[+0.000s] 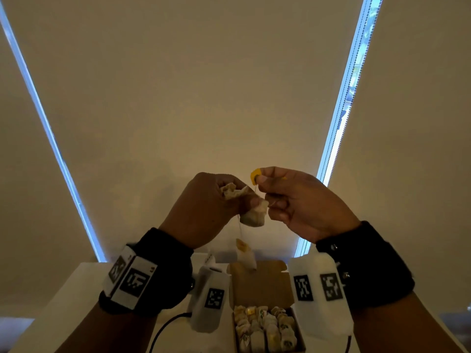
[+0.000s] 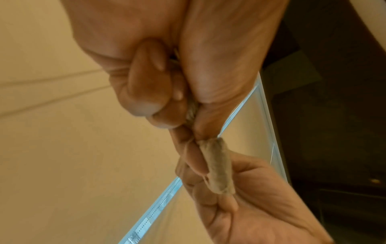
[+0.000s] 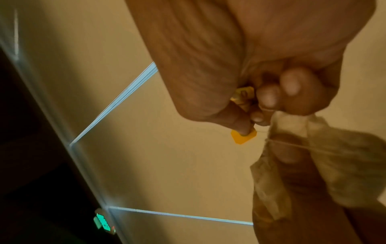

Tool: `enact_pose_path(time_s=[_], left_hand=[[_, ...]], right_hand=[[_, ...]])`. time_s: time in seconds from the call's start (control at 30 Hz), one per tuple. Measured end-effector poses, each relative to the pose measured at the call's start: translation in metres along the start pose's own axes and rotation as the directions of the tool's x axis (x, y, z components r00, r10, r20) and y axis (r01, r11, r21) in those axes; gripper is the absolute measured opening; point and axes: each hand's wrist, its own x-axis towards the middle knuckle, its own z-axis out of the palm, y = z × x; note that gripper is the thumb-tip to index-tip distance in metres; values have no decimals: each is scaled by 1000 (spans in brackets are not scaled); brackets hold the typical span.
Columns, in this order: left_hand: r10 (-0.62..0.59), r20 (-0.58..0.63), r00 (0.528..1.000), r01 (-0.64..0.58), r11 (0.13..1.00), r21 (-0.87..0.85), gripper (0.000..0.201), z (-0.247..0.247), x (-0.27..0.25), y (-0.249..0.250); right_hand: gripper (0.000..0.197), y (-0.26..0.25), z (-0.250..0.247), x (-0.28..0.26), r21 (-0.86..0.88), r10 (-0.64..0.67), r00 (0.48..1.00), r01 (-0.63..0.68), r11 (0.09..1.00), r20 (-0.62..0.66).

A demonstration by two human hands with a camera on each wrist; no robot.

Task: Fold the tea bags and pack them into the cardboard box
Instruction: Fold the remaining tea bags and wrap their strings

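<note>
Both hands are raised above the open cardboard box (image 1: 260, 284), which holds several folded tea bags (image 1: 265, 327) in rows. My left hand (image 1: 244, 200) grips a crumpled tea bag (image 1: 254, 215), with more bag paper (image 1: 233, 191) bunched in the fist. In the left wrist view the curled fingers (image 2: 150, 92) squeeze the tea bag (image 2: 217, 166). My right hand (image 1: 265, 184) pinches the yellow tag (image 1: 255, 175) between thumb and fingers, tight against the bag. The right wrist view shows the tag (image 3: 243, 136), its string and the bag (image 3: 292, 125). A pale paper piece (image 1: 246, 254) dangles on a string below the left hand.
The box sits on a white table (image 1: 76, 289) near its front edge. A black cable (image 1: 165, 329) lies left of the box. White marker-tagged camera units (image 1: 316, 289) are strapped to both wrists. Closed window blinds (image 1: 204, 98) fill the background.
</note>
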Motion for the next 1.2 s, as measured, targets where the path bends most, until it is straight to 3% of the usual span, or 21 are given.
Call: enact_pose_path(time_s=[0.13, 0.23, 0.47, 0.63, 0.7, 0.77, 0.83, 0.93, 1.07, 1.13, 1.2], left_hand=[[-5, -49, 999, 5, 1000, 4, 14, -2, 1, 1], [-95, -92, 991, 96, 995, 5, 22, -4, 4, -2], [21, -120, 993, -23, 1000, -17, 20, 1, 4, 6], [-79, -132, 988, 54, 982, -184, 19, 2, 8, 4], [-122, -85, 989, 94, 956, -278, 29, 1, 8, 5], [-101, -31, 994, 89, 956, -280, 39, 0, 8, 8], [-66, -24, 998, 58, 967, -247, 29, -1, 9, 8], [-60, -71, 996, 44, 979, -199, 32, 0, 13, 2], [-92, -127, 988, 63, 975, -213, 39, 2, 16, -2], [-81, -131, 988, 56, 981, -186, 40, 2, 16, -1], [-80, -131, 988, 57, 983, -174, 40, 1, 16, 0]], right_hand=[[13, 4, 2, -7, -102, -126, 992, 124, 987, -12], [12, 10, 3, -11, -141, -183, 983, 177, 974, -34], [11, 11, 5, -16, -292, -327, 938, 283, 914, -113], [10, 10, 2, -16, -505, -528, 842, 410, 760, -110], [11, 11, 1, -15, -582, -603, 791, 442, 683, -106], [13, 12, 0, -14, -639, -653, 751, 456, 620, -98], [11, 11, 0, -13, -674, -676, 732, 458, 579, -84], [10, 9, 2, -13, -675, -661, 749, 463, 574, -48], [28, 10, -1, -8, -575, -521, 854, 420, 703, -13], [47, 12, -6, -2, -273, -365, 931, 348, 897, -13], [58, 11, -12, 0, 86, -279, 960, 277, 957, 15]])
